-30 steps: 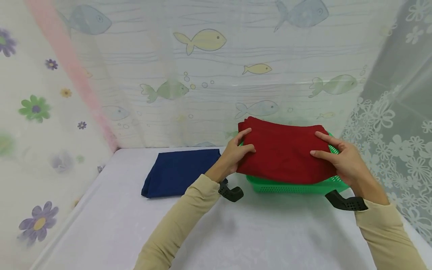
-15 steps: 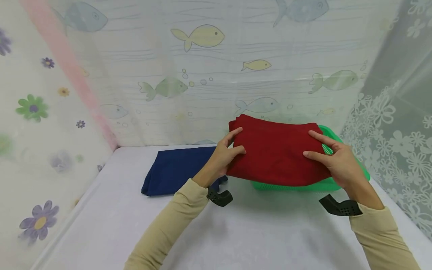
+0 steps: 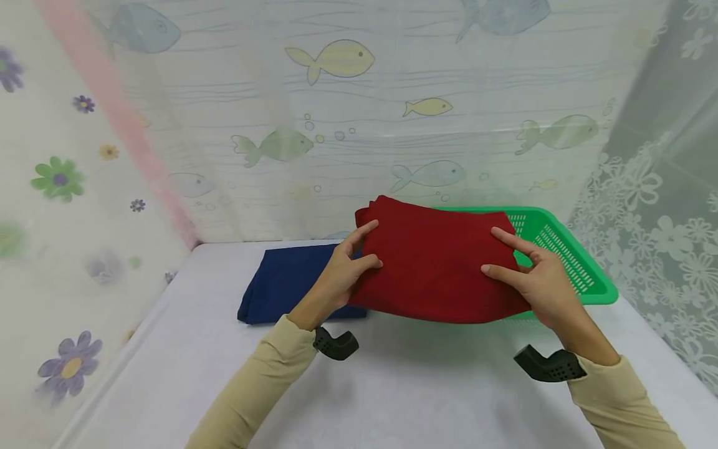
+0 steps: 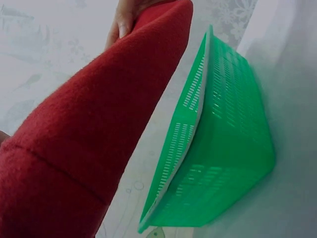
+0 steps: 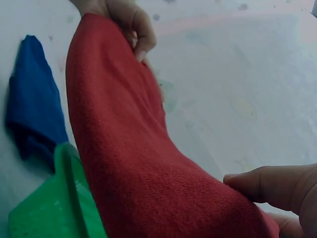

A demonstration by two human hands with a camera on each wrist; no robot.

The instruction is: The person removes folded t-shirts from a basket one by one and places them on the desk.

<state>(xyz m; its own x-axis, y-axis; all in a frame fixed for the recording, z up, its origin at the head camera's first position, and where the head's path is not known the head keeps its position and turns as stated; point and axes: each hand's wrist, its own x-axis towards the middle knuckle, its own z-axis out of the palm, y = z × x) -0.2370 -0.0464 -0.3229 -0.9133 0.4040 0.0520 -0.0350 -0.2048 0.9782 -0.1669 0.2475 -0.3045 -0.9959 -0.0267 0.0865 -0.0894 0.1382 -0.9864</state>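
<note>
A folded red cloth (image 3: 432, 262) is held up between both hands, in front of and overlapping a green plastic basket (image 3: 583, 262) in the head view. My left hand (image 3: 342, 268) grips its left end, thumb and forefinger on the near face. At the opposite end my right hand (image 3: 541, 280) pinches the fabric the same way. From the left wrist, the red cloth (image 4: 99, 104) hangs beside the basket (image 4: 223, 129), above the table level. In the right wrist view the thumb of my right hand (image 5: 277, 188) presses on the cloth's edge.
A folded navy cloth (image 3: 291, 280) lies flat on the white-covered table (image 3: 168, 362), left of the basket and partly behind my left hand. A fish-print curtain (image 3: 359, 143) hangs along the table's back edge. Lacy sheer fabric (image 3: 662, 218) hangs at the right.
Both hands have carried the red cloth leftward and toward me, away from over the basket. More of the basket's inside shows now. The navy cloth stays put.
</note>
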